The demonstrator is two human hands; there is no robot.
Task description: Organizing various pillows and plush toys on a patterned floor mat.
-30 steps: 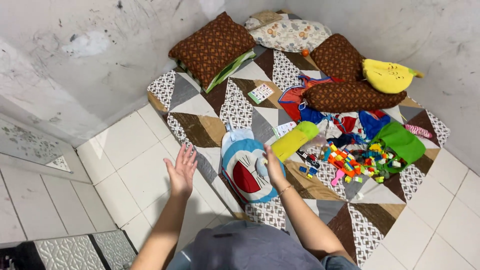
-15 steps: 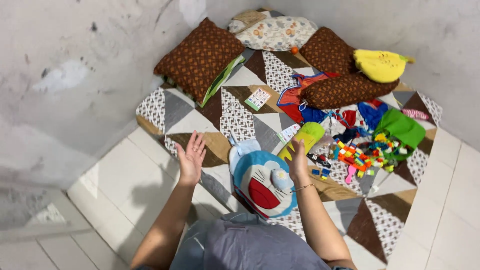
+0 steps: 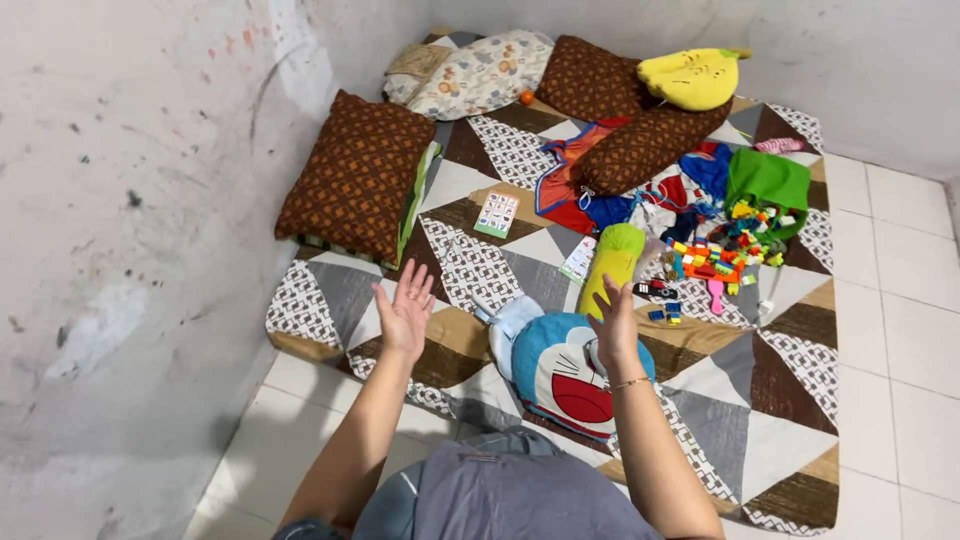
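Head view: both hands up w/ fingers spread, holding nothing; left hand hovers palm-up over the patchwork mat, right hand is above the blue cat-face cushion, just below the yellow-green bolster. Cushion lies flat near mat's front edge, close to the person's grey-clad lap. Further back: brown pillow by the wall, pile of toy blocks, green cloth, yellow plush.
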